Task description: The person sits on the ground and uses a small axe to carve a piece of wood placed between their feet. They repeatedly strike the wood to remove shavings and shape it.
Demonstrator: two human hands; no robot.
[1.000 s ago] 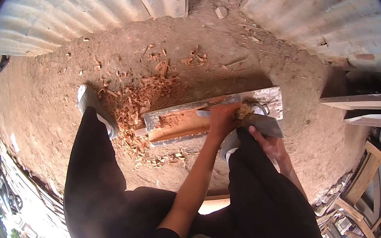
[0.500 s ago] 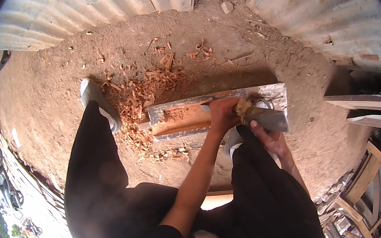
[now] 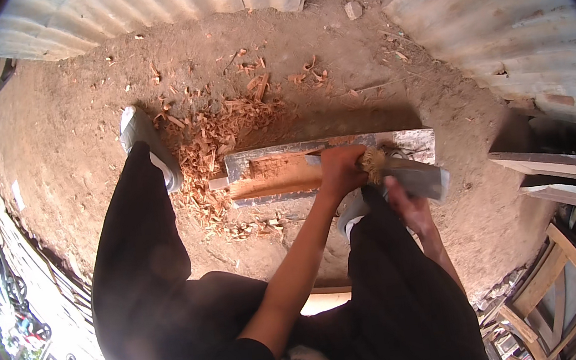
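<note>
Gripping a chisel [image 3: 373,162], frayed at the handle, in the closed left hand [image 3: 341,171], with blade [image 3: 313,159] over the recess [image 3: 273,176]. Holding a grey block [image 3: 423,181] by its near edge in the right hand [image 3: 412,208]; unable to tell how far round the fingers wrap. Now swung further right than half a second earlier, and blurred; unable to confirm contact with the handle. No matching shift at the blade. Judged consistent with a striking motion, chisel position being held.

Found lying on the ground [image 3: 359,56]: a wooden beam [image 3: 284,149], grey along the far edge, whitish toward the right end. Against the left end, a small pale block [image 3: 219,183]. Beyond the far left corner, heaped shavings [image 3: 215,138]. Well past the far edge, corrugated metal sheets [image 3: 138,11].
</note>
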